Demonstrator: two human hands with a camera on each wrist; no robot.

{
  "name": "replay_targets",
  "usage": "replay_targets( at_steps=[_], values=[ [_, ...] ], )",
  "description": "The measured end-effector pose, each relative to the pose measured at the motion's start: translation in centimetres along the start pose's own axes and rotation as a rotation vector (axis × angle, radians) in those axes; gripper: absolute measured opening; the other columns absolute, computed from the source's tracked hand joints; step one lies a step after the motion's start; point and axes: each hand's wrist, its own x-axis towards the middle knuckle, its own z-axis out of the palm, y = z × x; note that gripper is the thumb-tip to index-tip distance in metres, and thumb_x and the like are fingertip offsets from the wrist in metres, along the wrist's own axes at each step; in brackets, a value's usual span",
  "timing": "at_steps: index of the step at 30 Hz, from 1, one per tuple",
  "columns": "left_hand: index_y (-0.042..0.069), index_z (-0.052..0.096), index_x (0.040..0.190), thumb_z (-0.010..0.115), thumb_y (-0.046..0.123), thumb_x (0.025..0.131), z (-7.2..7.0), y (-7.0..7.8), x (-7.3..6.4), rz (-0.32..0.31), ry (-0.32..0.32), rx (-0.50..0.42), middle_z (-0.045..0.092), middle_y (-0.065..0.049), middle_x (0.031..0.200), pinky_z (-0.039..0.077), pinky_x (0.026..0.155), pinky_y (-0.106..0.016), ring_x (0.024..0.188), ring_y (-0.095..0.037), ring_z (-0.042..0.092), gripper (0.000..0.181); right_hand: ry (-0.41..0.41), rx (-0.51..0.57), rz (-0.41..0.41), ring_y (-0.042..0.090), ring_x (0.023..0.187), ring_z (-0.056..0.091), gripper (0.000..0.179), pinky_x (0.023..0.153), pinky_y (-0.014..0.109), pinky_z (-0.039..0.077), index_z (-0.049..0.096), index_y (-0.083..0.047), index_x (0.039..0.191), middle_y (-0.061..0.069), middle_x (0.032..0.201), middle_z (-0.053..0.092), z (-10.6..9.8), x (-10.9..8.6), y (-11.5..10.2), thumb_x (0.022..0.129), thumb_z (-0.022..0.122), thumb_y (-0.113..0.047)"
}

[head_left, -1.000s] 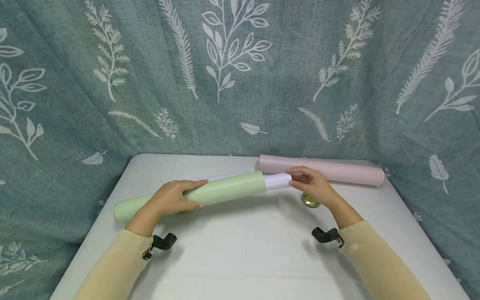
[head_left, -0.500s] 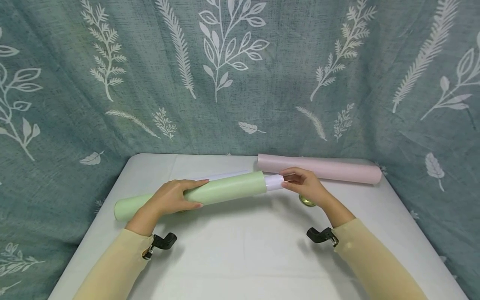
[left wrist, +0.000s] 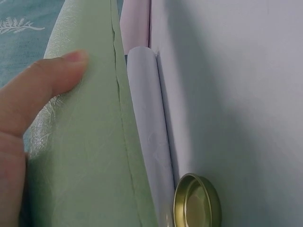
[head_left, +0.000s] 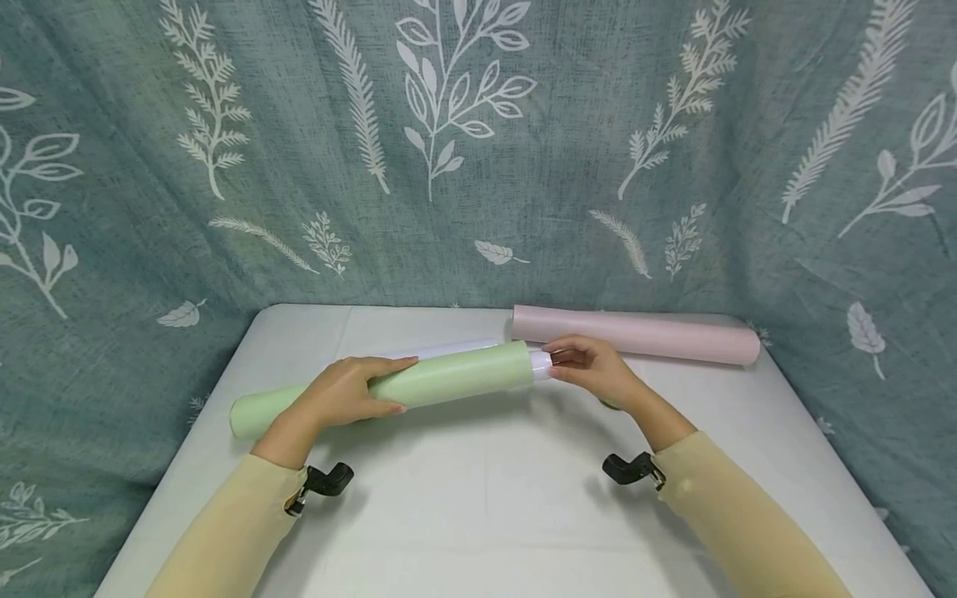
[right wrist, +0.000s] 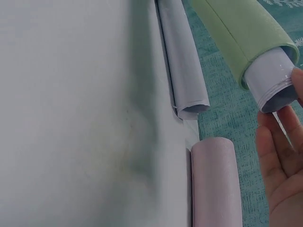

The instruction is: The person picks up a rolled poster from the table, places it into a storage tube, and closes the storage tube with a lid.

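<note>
A long light-green tube (head_left: 456,374) is raised at its right end and slopes down to the left. My left hand (head_left: 340,394) grips it round the middle, and in the left wrist view the thumb (left wrist: 71,71) lies along its side. From the tube's right mouth a short length of rolled white sheet (right wrist: 272,78) sticks out. My right hand (head_left: 586,365) pinches the sheet's end between thumb and fingers. Most of the roll is hidden inside the tube.
Behind the green tube another white roll (right wrist: 182,61) lies on the white table (head_left: 449,498). A pink tube (head_left: 643,334) lies at the back right. A gold round lid (left wrist: 196,201) is near my left hand; another gold edge (head_left: 609,405) shows under my right wrist. Patterned curtain surrounds the table.
My right hand has moved left, and the rolled white sheet has slid further into the green tube, so less of it sticks out. The left hand has kept its grip.
</note>
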Motion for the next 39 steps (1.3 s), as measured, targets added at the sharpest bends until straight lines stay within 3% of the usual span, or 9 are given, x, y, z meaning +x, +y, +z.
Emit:
replay_targets(
  at_steps=[6, 12, 23, 32, 39],
  values=[
    [0.038, 0.051, 0.147, 0.08, 0.05, 0.082, -0.1, 0.3, 0.1, 0.006, -0.014, 0.001, 0.059, 0.003, 0.141, 0.049, 0.098, -0.049, 0.126, -0.026, 0.057, 0.072, -0.009, -0.065, 0.006, 0.031, 0.116, 0.061, 0.036, 0.09, 0.032, 0.055, 0.065, -0.002, 0.127, 0.018, 0.129, 0.061, 0.6, 0.2, 0.1, 0.092, 0.073, -0.008],
    [0.038, 0.051, 0.147, 0.081, 0.049, 0.081, -0.2, 0.4, 0.1, 0.017, -0.002, -0.008, 0.06, 0.003, 0.14, 0.049, 0.098, -0.048, 0.125, -0.025, 0.058, 0.072, 0.0, -0.092, -0.008, 0.033, 0.116, 0.061, 0.035, 0.091, 0.032, 0.055, 0.066, -0.001, 0.126, 0.018, 0.129, 0.061, 1.1, 0.6, 0.2, 0.092, 0.073, -0.007],
    [0.039, 0.051, 0.147, 0.081, 0.05, 0.082, -0.2, 0.3, 0.2, 0.026, 0.001, 0.004, 0.06, 0.003, 0.14, 0.05, 0.097, -0.049, 0.125, -0.025, 0.059, 0.072, -0.015, -0.022, -0.004, 0.034, 0.115, 0.063, 0.038, 0.09, 0.032, 0.056, 0.062, 0.005, 0.128, 0.025, 0.127, 0.062, 1.9, 0.7, 0.3, 0.092, 0.072, -0.002],
    [0.039, 0.051, 0.146, 0.08, 0.05, 0.082, -0.1, 0.4, 0.0, 0.007, -0.013, 0.004, 0.059, 0.003, 0.141, 0.049, 0.099, -0.049, 0.126, -0.026, 0.057, 0.072, -0.01, -0.017, -0.002, 0.02, 0.111, 0.066, 0.036, 0.089, 0.03, 0.056, 0.063, 0.005, 0.128, 0.023, 0.128, 0.063, 2.1, 0.7, 0.3, 0.093, 0.07, -0.002],
    [0.04, 0.051, 0.147, 0.08, 0.052, 0.082, -0.1, 0.3, -0.2, -0.008, -0.02, 0.003, 0.059, 0.003, 0.141, 0.049, 0.097, -0.049, 0.126, -0.025, 0.058, 0.072, -0.008, -0.069, -0.011, 0.028, 0.117, 0.064, 0.036, 0.092, 0.03, 0.054, 0.065, 0.001, 0.129, 0.019, 0.131, 0.063, 1.7, 0.3, 0.3, 0.094, 0.071, -0.01]
  ],
)
